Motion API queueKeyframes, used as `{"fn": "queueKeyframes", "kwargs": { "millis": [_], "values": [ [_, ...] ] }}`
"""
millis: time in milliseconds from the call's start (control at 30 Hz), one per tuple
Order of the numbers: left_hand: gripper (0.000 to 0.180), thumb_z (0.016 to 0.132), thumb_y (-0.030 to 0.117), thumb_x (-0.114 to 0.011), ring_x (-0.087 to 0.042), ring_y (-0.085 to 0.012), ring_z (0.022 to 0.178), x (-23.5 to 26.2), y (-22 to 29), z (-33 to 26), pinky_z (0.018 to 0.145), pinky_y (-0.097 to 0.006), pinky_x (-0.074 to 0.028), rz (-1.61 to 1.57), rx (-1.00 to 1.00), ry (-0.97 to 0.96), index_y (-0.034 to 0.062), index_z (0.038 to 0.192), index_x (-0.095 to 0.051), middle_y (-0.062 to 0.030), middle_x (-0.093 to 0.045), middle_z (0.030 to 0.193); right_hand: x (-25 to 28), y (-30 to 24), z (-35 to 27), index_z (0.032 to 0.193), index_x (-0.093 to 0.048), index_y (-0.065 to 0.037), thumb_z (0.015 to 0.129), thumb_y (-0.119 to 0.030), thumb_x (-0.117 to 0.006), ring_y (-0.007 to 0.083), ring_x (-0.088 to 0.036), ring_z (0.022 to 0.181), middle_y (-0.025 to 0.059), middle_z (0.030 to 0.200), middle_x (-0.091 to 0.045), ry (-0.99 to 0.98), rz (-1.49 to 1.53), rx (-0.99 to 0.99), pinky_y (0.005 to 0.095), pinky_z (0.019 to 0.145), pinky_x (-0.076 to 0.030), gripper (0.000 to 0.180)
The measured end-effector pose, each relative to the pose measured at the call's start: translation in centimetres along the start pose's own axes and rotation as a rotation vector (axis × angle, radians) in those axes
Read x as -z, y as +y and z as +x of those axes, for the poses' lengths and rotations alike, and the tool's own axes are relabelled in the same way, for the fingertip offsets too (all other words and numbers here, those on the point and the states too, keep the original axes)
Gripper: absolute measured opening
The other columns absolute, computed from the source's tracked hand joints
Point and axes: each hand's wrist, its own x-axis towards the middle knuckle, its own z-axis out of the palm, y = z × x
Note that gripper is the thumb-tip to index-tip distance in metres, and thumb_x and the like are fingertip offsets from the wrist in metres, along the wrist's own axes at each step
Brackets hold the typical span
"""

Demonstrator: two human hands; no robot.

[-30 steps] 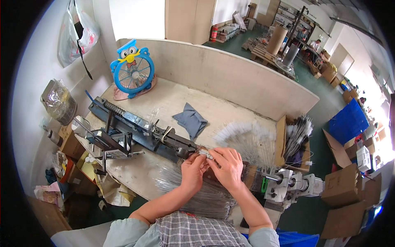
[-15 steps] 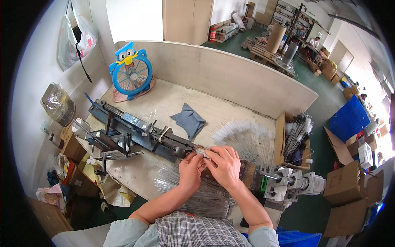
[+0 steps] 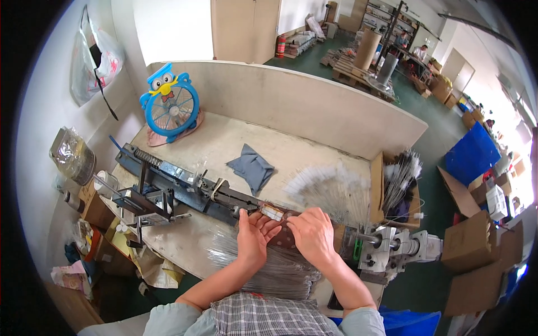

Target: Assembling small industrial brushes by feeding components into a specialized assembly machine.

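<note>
My left hand (image 3: 253,239) lies palm up with thumb and fingers spread, close to the end of a long dark metal fixture (image 3: 227,196). Just beyond its fingertips a small white rectangular block (image 3: 272,212) sits at the fixture's end. To the right, my right hand (image 3: 314,234) has its fingertips drawn together in a pinch; whatever may be in them is too small to make out. A brown dotted surface (image 3: 284,238) shows between the hands. Below them lies a thick bundle of thin metal wires (image 3: 274,271).
A grey cloth (image 3: 251,169) and a blue cartoon fan (image 3: 172,106) are on the table. More wires with white ends (image 3: 325,187) fan out beyond my right hand. A metal clamping machine (image 3: 392,246) stands at right, beside an open carton (image 3: 378,190). A low partition (image 3: 314,106) edges the far side.
My hands were together around the small white block; now they are apart. The left has turned palm up and opened, the right has drawn to the right. The view has shifted slightly.
</note>
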Motion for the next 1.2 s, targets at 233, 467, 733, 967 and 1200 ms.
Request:
{"fn": "queueKeyframes", "kwargs": {
  "millis": [233,467,733,967,1200],
  "values": [
    [0.062,0.096,0.049,-0.031,-0.050,-0.0251,0.116,-0.4,0.3,-0.8,0.096,-0.037,-0.039,0.196,0.052,-0.042,0.0000,0.134,-0.033,-0.0144,-0.044,0.133,1.6,0.4,0.2,0.092,-0.067,-0.007,0.074,-0.012,-0.069,0.0246,-0.058,0.085,0.0048,0.081,-0.064,0.037,0.140,-0.059,0.0355,0.074,-0.046,0.019],
    [0.047,0.092,0.029,-0.052,-0.052,-0.0244,0.114,4.9,3.4,-3.0,0.092,-0.037,-0.043,0.413,0.099,-0.019,0.0034,0.130,-0.043,-0.0123,-0.050,0.128,2.5,2.4,-5.2,0.090,-0.065,-0.006,0.079,-0.012,-0.062,0.0269,-0.062,0.072,0.0079,0.079,-0.064,-0.162,0.232,-0.116,0.0371,0.062,-0.051,0.013],
    [0.038,0.082,0.042,-0.067,-0.059,-0.0108,0.075,30.5,15.8,-3.9,0.062,-0.023,-0.044,-0.099,-0.431,0.738,0.0091,0.096,-0.055,-0.0017,-0.062,0.086,-0.4,1.8,-8.7,0.095,-0.068,-0.010,0.081,-0.021,-0.062,0.0269,-0.063,0.081,0.0059,0.082,-0.066,-0.398,0.289,-0.333,0.0381,0.070,-0.050,0.019],
    [0.042,0.079,0.045,-0.069,-0.060,-0.0098,0.077,35.0,21.6,-3.9,0.064,-0.021,-0.043,0.092,-0.547,1.043,0.0096,0.098,-0.058,0.0001,-0.064,0.087,0.9,2.3,-7.1,0.090,-0.069,-0.010,0.080,-0.019,-0.059,0.0262,-0.064,0.084,0.0059,0.088,-0.067,-0.503,0.168,-0.326,0.0385,0.071,-0.051,0.017],
    [0.024,0.090,0.027,-0.057,-0.061,-0.0177,0.091,32.1,11.8,-2.6,0.079,-0.030,-0.052,0.027,-0.381,0.641,0.0070,0.103,-0.057,-0.0062,-0.063,0.099,0.7,3.1,-9.0,0.094,-0.068,-0.011,0.080,-0.019,-0.059,0.0282,-0.063,0.087,0.0059,0.092,-0.067,-0.653,0.096,-0.414,0.0406,0.072,-0.050,0.019]
  ]
}}
